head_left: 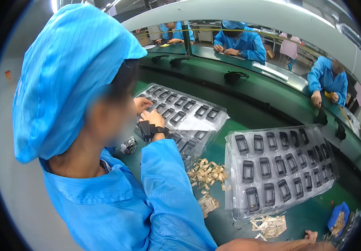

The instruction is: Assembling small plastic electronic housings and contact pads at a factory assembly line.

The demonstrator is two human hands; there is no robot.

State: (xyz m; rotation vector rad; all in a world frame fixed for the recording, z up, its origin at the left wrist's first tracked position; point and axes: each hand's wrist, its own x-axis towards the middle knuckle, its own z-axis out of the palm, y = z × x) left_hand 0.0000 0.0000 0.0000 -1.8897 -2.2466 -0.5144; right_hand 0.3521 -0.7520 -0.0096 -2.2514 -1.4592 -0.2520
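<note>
A bare forearm of mine runs along the lower edge toward the right; I take it for my left. Of my left hand (311, 236) only a thumb or fingertip shows, and the other fingers are cut off, so its grip and anything in it are hidden. My right hand is out of the picture. Just beyond the forearm lie flat tan paper strips (269, 226). Behind them is a clear plastic tray (234, 201) holding rows of black rectangular frames (265, 168). To the right of my hand sits a small blue container (335, 213) with tan scraps inside.
On the left a co-worker (105, 201) in blue bends over another tray (214, 127) of black frames, both hands (152, 117) on it. Curled tan strips (207, 173) lie between the trays on the green table (226, 234). More people (247, 44) sit across a dark green belt (205, 71).
</note>
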